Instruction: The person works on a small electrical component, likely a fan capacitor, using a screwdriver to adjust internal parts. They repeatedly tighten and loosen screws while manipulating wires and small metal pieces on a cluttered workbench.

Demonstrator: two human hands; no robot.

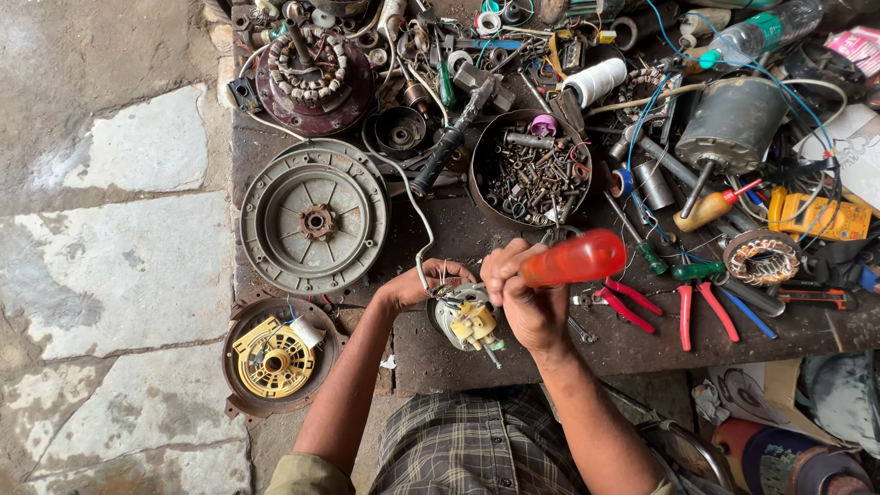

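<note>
Currently your right hand [524, 295] is clenched around the orange-red handle of a screwdriver [573, 260]. Handle's long axis runs up and to the right from your fist; the shaft is hidden below your fingers, so you cannot tell exactly where the tip lands.

Directly under that fist, and touching it, sits the small motor part [466, 318]: a round grey body with a cream-yellow plastic piece on its near face and thin wires at its far-left edge. Your left hand [420, 285] grasps this part from its left side, fingers curled over the rim. Both hands are on it; the right is the tool hand, the left the steadying hand.

Just right of your right hand lie red-handled pliers [625, 303], then a second red-handled pair [702, 312] further right.

Left of your left forearm, near the bench edge, rests a round housing with a yellow fan guard [273, 359]. Beyond your left hand, a large grey ribbed motor cover [314, 216]. Beyond your right hand, a round tin of screws and bolts [532, 170]. Far right, a dark cylindrical motor [731, 124].
</note>
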